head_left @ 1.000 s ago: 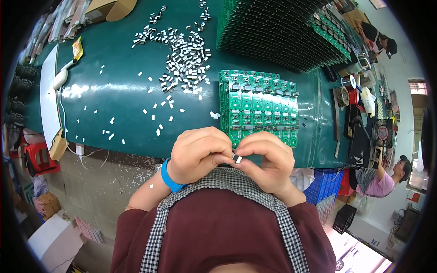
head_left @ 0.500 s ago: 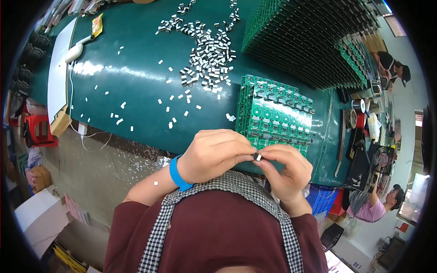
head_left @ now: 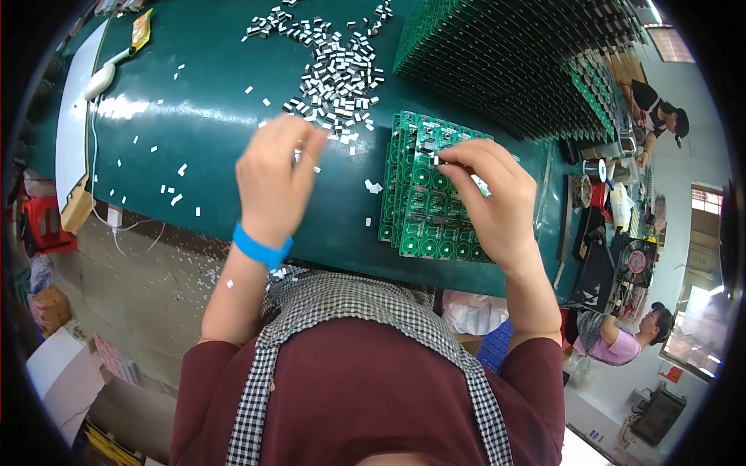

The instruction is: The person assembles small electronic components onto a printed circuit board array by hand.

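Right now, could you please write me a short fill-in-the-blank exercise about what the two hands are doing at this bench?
1. The right hand presses a small metal part onto the ____ circuit board.
2. The left hand reaches toward the pile of small ____ parts.
3. The band on the left wrist is ____.
4. The table top is dark ____.

Missing words: green; metal; blue; green

Single view: head-worn fisheye camera looked steeply down from above the person's chest onto the dark green worktable (head_left: 194, 101). Close range; left hand (head_left: 273, 180) and right hand (head_left: 491, 200) sat mid-frame. Edges curved toward the rim. Co-workers appeared small at right.
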